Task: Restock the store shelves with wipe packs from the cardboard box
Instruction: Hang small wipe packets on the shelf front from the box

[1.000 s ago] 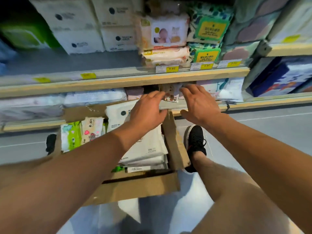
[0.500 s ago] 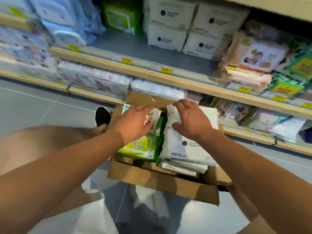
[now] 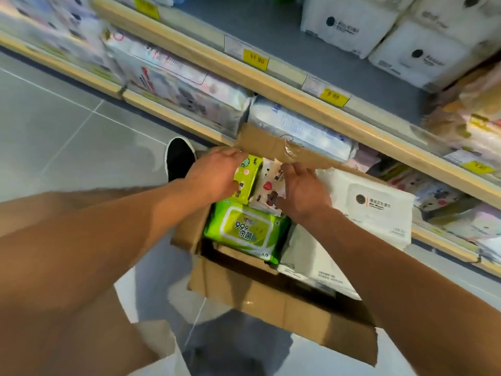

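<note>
— Both hands have shifted off the bigger packs since half a second back; they now sit at the far end of the cardboard box (image 3: 284, 305), and the camera has swung lower and closer.

— Head view, what's the left hand (image 3: 217, 176) doing?

— Resting on the small green wipe pack (image 3: 248, 180), fingers reaching toward the taped flap (image 3: 282, 147). Grip looks flat and relaxed, thumb against the pack's side; whether it truly pinches, I cannot tell.

— And the right hand (image 3: 303, 192)?

— Laid over the small white pack with hearts (image 3: 268, 185), fingers spread wide along its top edge. No clear curl round it.

— Where's the stock?

— In the box on the floor: those 2 small packs upright at the far end, the large green pack (image 3: 244, 232) flat just in front of them, and the white wipe packs (image 3: 374, 210) stacked along the right side.

— Shelves?

— Lower shelf (image 3: 173, 115) just beyond the box, packs lined on it. Upper shelf (image 3: 298, 90) carries yellow price tags (image 3: 333, 96) and white bundles (image 3: 349, 25). 1 black shoe (image 3: 179, 156) sits left of the box.
</note>
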`<state>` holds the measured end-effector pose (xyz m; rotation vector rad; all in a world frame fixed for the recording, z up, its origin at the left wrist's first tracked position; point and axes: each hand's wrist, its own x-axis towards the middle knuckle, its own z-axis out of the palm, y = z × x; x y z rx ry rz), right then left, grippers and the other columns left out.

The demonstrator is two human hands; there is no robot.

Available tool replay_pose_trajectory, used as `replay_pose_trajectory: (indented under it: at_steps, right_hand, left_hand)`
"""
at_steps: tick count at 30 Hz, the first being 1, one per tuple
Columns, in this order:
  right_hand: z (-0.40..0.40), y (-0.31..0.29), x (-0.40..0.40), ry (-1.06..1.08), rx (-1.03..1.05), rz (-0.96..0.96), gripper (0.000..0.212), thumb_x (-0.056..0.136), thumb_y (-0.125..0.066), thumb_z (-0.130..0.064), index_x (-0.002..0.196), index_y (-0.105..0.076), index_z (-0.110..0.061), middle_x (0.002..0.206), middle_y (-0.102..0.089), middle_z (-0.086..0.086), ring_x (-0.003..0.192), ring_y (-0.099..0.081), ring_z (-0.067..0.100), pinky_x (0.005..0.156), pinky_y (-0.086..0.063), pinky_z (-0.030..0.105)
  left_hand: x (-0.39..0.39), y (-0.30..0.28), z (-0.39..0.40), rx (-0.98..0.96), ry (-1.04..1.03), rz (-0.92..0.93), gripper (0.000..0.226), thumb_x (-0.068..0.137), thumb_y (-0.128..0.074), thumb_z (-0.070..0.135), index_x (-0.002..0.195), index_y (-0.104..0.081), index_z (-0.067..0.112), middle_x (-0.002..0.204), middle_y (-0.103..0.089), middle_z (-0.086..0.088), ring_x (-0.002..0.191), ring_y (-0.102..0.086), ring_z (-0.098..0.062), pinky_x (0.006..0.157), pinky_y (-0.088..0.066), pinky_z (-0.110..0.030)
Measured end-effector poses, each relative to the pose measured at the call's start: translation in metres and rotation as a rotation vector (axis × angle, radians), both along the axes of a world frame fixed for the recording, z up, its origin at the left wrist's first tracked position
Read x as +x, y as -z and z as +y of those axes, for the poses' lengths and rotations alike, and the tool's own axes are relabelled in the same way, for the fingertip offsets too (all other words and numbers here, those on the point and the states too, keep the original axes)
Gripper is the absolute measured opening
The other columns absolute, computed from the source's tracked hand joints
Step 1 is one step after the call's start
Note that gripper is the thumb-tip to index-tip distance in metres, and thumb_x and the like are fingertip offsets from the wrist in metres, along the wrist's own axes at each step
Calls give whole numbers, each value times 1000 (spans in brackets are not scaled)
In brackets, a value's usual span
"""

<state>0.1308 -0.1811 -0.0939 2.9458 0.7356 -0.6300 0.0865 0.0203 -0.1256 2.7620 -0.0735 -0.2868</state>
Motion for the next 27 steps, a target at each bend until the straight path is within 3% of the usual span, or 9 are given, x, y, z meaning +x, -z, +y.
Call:
replay_pose_trajectory:
  at_steps: [6, 12, 18, 23, 27]
  right_hand:
    - [7, 23, 13, 82, -128, 12, 95, 81, -71, -48, 150, -14, -16, 150, -28, 6, 137, -31, 29, 105, -37, 42]
    - [10, 23, 10, 0, -94, -127, 73, 79, -74, -33, 134, -31, -11, 130, -38, 11, 120, -39, 31, 100, -37, 40]
    - [1, -10, -1, 59, 158, -146, 35, 86, -54, -6, 121, -57, -11, 117, -53, 11, 113, -49, 34, 88, -49, 42]
    - [-19, -46, -22, 51, 314, -232, 22, 82, -57, -6, 103, -64, -10, 100, -60, 13, 95, -57, 37, 73, -51, 38]
    - [-53, -84, -36, 78, 379, -356, 24, 82, -57, -8, 105, -63, -10, 100, -61, 14, 95, -55, 38, 72, -52, 42]
  left_hand:
    - [22, 23, -4, 99, 72, 54, 80, 79, -65, 20, 148, -26, 20, 152, -30, -1, 138, -23, -27, 113, -26, -42]
    - [21, 17, -8, 141, 24, -49, 68, 73, -70, 17, 136, -42, 15, 128, -43, -7, 122, -34, -29, 103, -34, -41]
    - [4, -14, -6, -30, -114, -93, 38, 82, -55, 2, 118, -59, 14, 112, -48, -8, 111, -47, -30, 86, -49, -45]
    - [-16, -51, -13, -45, -121, -219, 30, 83, -56, 7, 111, -62, 15, 105, -54, -9, 103, -53, -32, 77, -49, -42]
    - [-27, -92, -30, -107, -98, -328, 22, 84, -59, 12, 106, -64, 15, 97, -53, -5, 94, -55, -31, 75, -49, -39]
